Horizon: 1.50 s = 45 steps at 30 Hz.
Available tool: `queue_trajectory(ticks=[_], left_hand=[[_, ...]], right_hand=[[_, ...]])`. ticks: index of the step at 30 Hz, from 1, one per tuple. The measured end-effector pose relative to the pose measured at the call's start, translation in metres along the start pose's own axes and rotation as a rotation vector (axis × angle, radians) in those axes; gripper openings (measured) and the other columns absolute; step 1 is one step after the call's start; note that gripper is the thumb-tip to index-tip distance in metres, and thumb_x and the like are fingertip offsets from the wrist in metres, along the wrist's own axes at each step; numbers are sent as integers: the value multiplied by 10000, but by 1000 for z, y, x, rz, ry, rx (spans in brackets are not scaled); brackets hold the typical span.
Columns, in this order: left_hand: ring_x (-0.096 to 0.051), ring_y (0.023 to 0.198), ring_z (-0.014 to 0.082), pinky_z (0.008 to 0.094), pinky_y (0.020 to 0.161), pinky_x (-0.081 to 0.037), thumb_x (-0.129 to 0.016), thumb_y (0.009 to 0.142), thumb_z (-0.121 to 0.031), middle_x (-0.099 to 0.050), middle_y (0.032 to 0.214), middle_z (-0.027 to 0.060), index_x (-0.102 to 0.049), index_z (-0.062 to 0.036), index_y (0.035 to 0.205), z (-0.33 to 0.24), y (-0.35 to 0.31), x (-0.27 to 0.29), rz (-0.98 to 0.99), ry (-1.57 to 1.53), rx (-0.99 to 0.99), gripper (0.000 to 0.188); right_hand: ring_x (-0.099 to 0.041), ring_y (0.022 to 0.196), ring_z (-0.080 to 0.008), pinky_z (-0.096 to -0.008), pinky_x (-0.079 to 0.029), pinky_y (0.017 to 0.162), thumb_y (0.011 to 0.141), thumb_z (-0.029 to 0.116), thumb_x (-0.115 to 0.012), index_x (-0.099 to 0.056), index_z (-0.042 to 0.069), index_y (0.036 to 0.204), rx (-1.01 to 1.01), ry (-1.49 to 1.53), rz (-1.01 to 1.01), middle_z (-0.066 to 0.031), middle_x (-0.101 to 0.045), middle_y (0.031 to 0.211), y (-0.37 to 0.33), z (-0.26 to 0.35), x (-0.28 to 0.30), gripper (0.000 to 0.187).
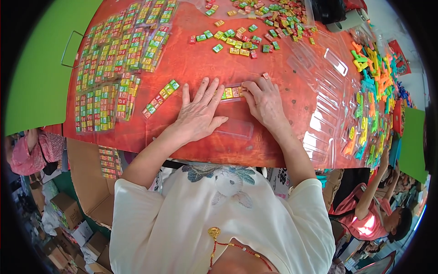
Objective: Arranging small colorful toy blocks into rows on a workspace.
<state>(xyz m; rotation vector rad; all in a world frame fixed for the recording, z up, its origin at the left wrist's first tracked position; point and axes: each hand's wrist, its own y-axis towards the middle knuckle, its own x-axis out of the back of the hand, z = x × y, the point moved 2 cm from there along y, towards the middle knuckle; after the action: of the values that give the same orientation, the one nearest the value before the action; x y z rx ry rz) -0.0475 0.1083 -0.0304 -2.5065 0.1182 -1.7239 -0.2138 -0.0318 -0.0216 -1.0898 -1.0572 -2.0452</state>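
My left hand (199, 112) lies flat with its fingers spread, the fingertips against the left end of a short row of small coloured boxes (228, 93). The row sits in a clear plastic tray, partly covered by my hands. At its right end, my right hand (265, 102) has thumb and fingers closed on a small box (244, 86), mostly hidden. Another small box (265, 76) shows just beyond the right fingers. An unfilled clear tray (235, 129) lies nearer to me, below the hands. Left of my left hand is a finished-looking row of boxes (160, 98), lying slanted.
Filled trays (105, 59) stand packed on the left of the red table (182, 50). Loose small boxes (244, 43) are scattered at the far side. Stacked clear trays (321, 114) and bagged coloured plastic toys (372, 114) lie at the right. Another person (367, 212) is at the right.
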Motion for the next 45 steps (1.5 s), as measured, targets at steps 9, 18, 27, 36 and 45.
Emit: queue_trajectory(ticks=[9,18,27,36,45], left_hand=[[-84,1552,346,690,1168,-19,-614,935,-437,-126,1674,149,-221,-43,1586,1,0,-2,-16,2,-1,856],[-79,1551,352,697,1164,-23,-619,931,-441,-118,1676,146,-222,-43,1585,1,-1,-4,-26,-4,-5,862],[-75,1552,360,716,1155,-42,-619,924,-483,-108,1678,156,-224,-41,1586,2,0,-8,-30,19,-10,889],[-58,1554,357,715,1156,-40,-626,920,-488,-86,1680,160,-211,-35,1588,1,-1,-9,-34,10,-5,908],[-65,1553,358,716,1155,-44,-625,917,-495,-99,1676,166,-206,-31,1588,1,0,-10,-50,8,-2,917]], right_hand=[[-598,920,-256,-407,-432,779,862,128,-689,-662,111,1047,-8,-52,-19,-52,-612,966,1,-5,-1,188],[-585,882,-257,-393,-425,771,857,120,-670,-649,96,1045,112,-179,34,-65,-593,952,-4,0,8,190],[-579,848,-269,-404,-430,735,876,117,-647,-598,88,974,22,-156,24,-89,-560,896,0,2,-4,113],[-592,854,-295,-417,-445,750,875,99,-668,-605,79,986,-93,-105,31,-97,-575,892,-6,11,-1,129],[-590,820,-307,-433,-429,737,873,124,-651,-603,83,976,-150,-137,-3,-113,-566,864,-8,11,-7,121]])
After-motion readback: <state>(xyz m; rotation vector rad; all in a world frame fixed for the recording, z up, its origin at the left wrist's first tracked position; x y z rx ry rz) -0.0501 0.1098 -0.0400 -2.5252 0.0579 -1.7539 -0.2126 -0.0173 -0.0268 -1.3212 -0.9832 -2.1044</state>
